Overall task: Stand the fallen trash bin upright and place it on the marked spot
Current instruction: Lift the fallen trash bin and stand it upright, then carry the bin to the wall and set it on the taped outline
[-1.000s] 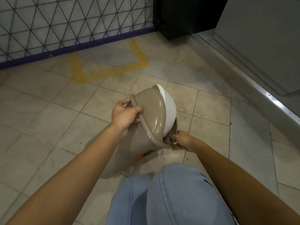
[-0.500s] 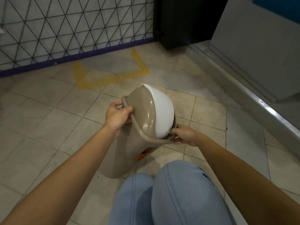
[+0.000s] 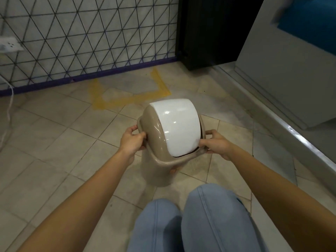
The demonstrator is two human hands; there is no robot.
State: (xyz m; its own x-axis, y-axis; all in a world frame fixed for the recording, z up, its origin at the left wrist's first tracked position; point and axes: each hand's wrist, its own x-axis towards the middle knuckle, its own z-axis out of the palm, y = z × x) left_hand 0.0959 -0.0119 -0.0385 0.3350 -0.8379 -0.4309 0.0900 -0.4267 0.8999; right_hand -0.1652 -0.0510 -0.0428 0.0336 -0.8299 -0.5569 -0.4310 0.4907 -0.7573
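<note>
The beige trash bin (image 3: 156, 142) with a white swing lid (image 3: 177, 126) stands nearly upright on the tiled floor, just in front of my knees. My left hand (image 3: 132, 140) grips the left side of its rim. On the right side of the rim my right hand (image 3: 215, 144) holds on. A yellow taped outline, the marked spot (image 3: 127, 99), lies on the floor beyond the bin, against the wall; the lid hides part of its near edge.
A wall with a black triangular grid and purple base strip (image 3: 91, 77) runs behind the mark. A black cabinet (image 3: 209, 30) stands at the back right, a raised metal threshold (image 3: 283, 124) along the right. A white cable (image 3: 9, 106) hangs at the far left.
The bin has swung from lying tilted on its side to nearly upright, its white lid now facing up. Both hands have stayed on the rim, moving apart to its two sides.
</note>
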